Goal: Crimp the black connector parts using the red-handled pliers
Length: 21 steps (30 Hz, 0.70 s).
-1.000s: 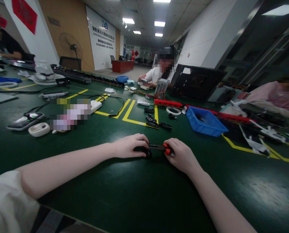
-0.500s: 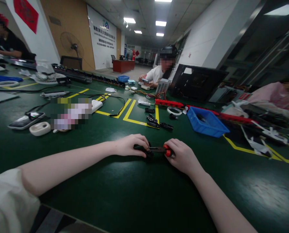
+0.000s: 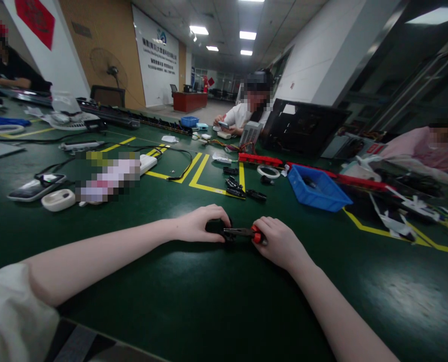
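- Tabletop, dark green, glossy: spread beneath and all around the fingers, marked beyond them with yellow tape lines.
- Left hand, bare: thumb and fingers were bent into an arch, their tips narrowed on a small black part. Exact form of the part could not be told, being dark and mostly covered.
- Right hand, bare: fingers were closed around the handles of one pair of pliers, red at the grips, dark at the nose.
- Pliers, position: nose pointed left, its tip at the left fingertips and against the black part; whether it gripped or merely touched could not be told.
- Loose black pieces, several: lay just beyond the fingers, between the two hands, partly over the tape.
- White ring, one: lay flat farther beyond the right fingers, near a red strip.
- Blue bin, one, dark contents: stood beyond and to the right of the right fingers.
- Phone-like device and off-white case: lay side by side, well left of the left fingers.
- White block, one: lay beyond and left of the left fingers.
- Black panel, large: leaned at the far side, beyond the right fingers.
- Co-worker, white sleeve: sat across the table, far beyond the fingers, a phone in hand.
- Pink sleeve, another person's: showed far right of the right fingers.
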Each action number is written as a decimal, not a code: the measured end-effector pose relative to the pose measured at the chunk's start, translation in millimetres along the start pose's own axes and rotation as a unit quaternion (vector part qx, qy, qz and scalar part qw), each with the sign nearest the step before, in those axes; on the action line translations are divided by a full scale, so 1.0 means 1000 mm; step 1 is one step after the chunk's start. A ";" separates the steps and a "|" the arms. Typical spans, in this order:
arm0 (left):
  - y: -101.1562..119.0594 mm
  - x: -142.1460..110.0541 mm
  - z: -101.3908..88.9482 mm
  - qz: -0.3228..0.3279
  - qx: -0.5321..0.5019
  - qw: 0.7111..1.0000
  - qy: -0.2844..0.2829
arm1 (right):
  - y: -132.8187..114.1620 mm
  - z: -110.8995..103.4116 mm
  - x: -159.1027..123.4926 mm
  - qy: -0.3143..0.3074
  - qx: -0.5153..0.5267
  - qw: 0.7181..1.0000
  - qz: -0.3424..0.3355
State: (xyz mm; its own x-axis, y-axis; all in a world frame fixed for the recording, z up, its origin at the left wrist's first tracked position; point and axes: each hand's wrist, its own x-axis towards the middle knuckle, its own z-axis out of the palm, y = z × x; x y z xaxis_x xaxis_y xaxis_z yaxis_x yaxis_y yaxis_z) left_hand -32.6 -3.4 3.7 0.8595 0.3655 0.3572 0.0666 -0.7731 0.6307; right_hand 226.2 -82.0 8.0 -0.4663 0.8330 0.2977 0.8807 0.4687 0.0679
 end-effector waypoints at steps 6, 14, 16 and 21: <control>0.002 -0.002 0.004 -0.018 0.041 0.998 0.039 | -0.001 0.001 0.000 0.009 -0.014 1.000 -0.003; 0.000 -0.002 0.010 -0.070 0.114 0.991 0.018 | -0.007 0.001 0.001 0.032 -0.033 0.999 0.008; 0.001 -0.002 0.009 -0.078 0.119 0.990 0.013 | -0.011 0.000 0.002 0.035 -0.038 0.999 0.007; 0.003 -0.002 0.008 -0.081 0.124 0.989 0.011 | -0.017 -0.001 0.002 0.045 -0.056 0.997 0.000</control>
State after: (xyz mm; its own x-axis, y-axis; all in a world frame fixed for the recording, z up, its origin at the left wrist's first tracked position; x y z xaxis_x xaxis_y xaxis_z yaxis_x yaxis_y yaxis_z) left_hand -29.7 -10.7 -0.4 0.8160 0.5042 0.2827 0.3272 -0.8060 0.4932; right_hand 210.1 -88.3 8.1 -0.4617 0.8011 0.3809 0.8867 0.4286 0.1733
